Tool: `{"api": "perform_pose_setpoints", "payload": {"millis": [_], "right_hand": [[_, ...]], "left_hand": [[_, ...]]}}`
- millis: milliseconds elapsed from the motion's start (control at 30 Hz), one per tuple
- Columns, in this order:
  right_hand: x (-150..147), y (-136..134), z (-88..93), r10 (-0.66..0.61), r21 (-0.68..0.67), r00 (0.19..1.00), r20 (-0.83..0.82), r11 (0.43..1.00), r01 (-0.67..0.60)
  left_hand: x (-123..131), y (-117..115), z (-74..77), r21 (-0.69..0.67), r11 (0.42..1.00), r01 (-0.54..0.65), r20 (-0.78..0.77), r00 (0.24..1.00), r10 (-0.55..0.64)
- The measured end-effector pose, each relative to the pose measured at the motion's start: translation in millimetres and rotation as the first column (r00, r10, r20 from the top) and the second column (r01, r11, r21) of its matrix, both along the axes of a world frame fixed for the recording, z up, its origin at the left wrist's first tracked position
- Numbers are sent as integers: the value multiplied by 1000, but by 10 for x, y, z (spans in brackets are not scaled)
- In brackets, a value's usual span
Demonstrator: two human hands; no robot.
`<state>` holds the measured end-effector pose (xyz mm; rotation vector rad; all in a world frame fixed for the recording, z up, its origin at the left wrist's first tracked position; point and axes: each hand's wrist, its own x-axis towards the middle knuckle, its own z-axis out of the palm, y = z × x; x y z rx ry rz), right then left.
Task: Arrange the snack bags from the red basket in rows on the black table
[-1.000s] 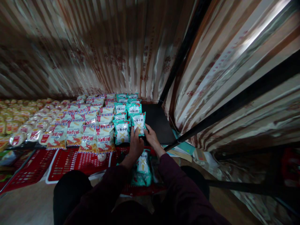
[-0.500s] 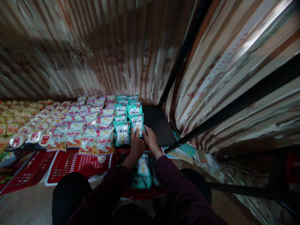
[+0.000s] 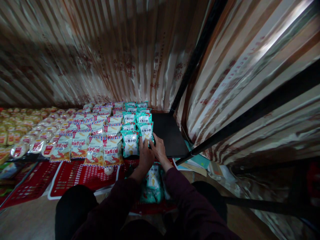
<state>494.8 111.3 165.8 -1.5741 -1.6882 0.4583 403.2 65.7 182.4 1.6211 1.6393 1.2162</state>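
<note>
A teal and white snack bag (image 3: pixel 146 129) lies at the front of the right-hand column on the black shelf (image 3: pixel 168 133). My left hand (image 3: pixel 146 156) is at its lower edge, with the fingers over its front. My right hand (image 3: pixel 159 148) grips the same bag from its right side; some of those fingers are hidden. Close by on the left lies another teal snack bag (image 3: pixel 130 143), with more of the same kind stacked behind. Below my wrists, several teal bags (image 3: pixel 153 176) fill a red basket.
White and orange snack bags (image 3: pixel 112 150) form rows to the left, and small round wrapped packs (image 3: pixel 37 141) lie beyond them. A red basket (image 3: pixel 77 176) stands under the shelf. Black metal posts (image 3: pixel 225 130) and striped plastic sheeting (image 3: pixel 150 50) border the shelf.
My right hand has shifted slightly up and to the left along the bag. The left hand has stayed nearly in place.
</note>
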Motion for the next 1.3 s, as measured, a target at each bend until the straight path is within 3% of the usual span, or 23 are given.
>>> {"api": "perform_pose_setpoints", "payload": {"millis": [600,767,1067,1200,1300], "right_hand": [[27,-84,-3,-19,14,1000,-21,1000,19],[34,-162,-27,-54,58,999,-1,997,54],[3,-446,-37,-70,152,998,7,986,68],[4,-653,12,-30,165,1000,-6,986,31],[16,-853,29,19,183,1000,-24,983,-14]], "left_hand": [[-8,-28,66,-67,998,13,-23,1000,-15],[-8,-58,42,-3,1000,19,-17,1000,-19],[5,-156,38,60,998,1,-80,997,4],[-12,-328,54,61,997,53,-93,995,-47],[-36,-516,-21,82,991,108,-112,989,-98]]}}
